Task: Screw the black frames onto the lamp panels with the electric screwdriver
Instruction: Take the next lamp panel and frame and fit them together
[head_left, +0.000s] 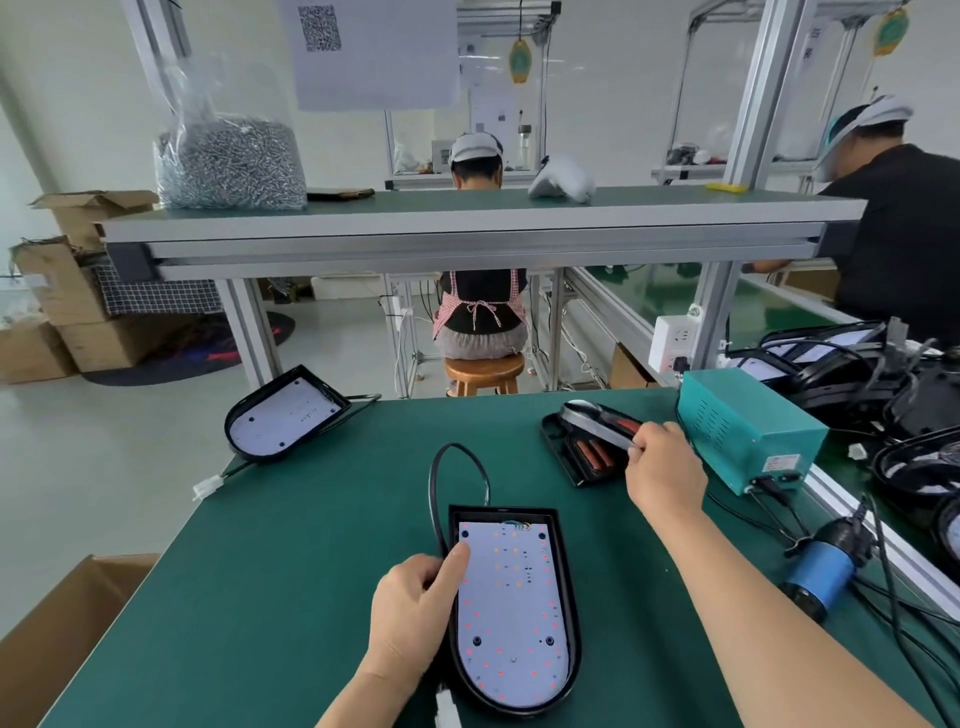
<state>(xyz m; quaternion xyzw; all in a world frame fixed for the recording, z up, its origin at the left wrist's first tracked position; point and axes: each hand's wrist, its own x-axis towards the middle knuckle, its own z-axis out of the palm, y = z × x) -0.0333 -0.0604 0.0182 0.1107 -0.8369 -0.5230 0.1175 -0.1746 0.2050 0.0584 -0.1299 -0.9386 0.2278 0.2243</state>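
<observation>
While the lamp (511, 608) is lying flat on the green table (311, 571), near its front edge, it is being steadied by the left hand (410, 618). The thumb is being laid along the left margin of the white panel (514, 623), and the other fingers are being curled against the left rim of the black frame (565, 566). The right hand (662, 470), well apart at the far right, is being clamped round a silvery metal strip (592, 423) over a small black tray (576, 457); what the strip is cannot be told. The electric screwdriver (826, 566) is lying untouched by the table's right edge, near the teal box (748, 431).

The lamp is being judged light and stiff, a hard shell that is not going to bend under a grip. The panel is being treated as the delicate part, since small red and orange points are glowing across it, so the hold is best being kept on the rim and off those points. The smooth frame is probably going to slide on the mat under the driver's push, so it is being thought wise to press it down beside whichever dark screw hole is being worked. The thin cord (441, 467) looping from the far end is being counted as limp and likely to snag.
</observation>
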